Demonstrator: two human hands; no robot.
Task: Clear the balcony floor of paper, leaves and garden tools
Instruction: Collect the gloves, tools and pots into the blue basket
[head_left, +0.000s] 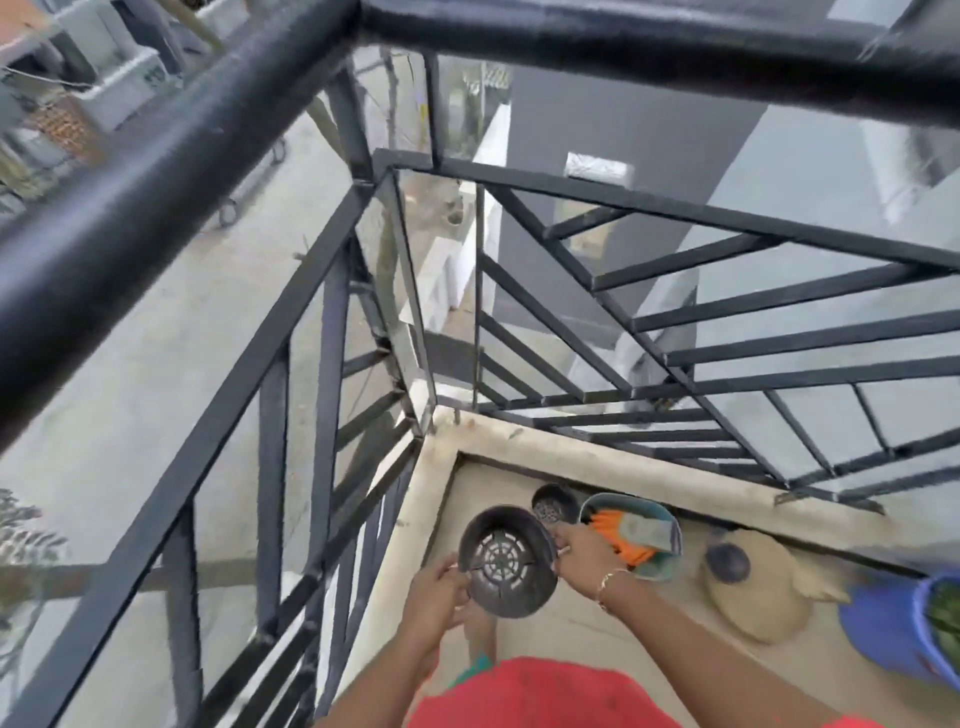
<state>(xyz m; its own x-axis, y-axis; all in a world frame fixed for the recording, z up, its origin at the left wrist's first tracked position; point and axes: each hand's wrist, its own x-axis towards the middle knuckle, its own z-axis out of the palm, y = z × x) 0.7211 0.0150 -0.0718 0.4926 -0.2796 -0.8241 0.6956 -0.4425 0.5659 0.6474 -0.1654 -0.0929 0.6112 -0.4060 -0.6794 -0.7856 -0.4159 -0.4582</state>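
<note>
**Asker:** Head view looks steeply down into a balcony corner, yes? Where is the pot, and what are the hands doing?

**Operator:** From my station I see both hands holding one round black plastic pot, low in the middle of the picture. Its slotted bottom faces the camera. The left hand curls its fingers round the pot's left rim. The right hand, with a thin bracelet at the wrist, grips the right rim. The pot hangs between them above the balcony floor.

**Asker:** What lies close by?

**Operator:** Just beyond the held pot I see a smaller black pot on the floor, against the pale ledge. Beside it, right next to the right hand, a teal pot lies tipped with orange gloves in its mouth. Farther right sits a tan hat with a dark round thing on it. At the right edge there is a blue object, too blurred for me to name.

**Asker:** Edges, and room to move?

**Operator:** The ledge runs along two sides and meets in a corner just past the pots. A black railing rises from it on the left and ahead. Bare floor shows under the hands and back toward a red garment at the bottom edge.
</note>
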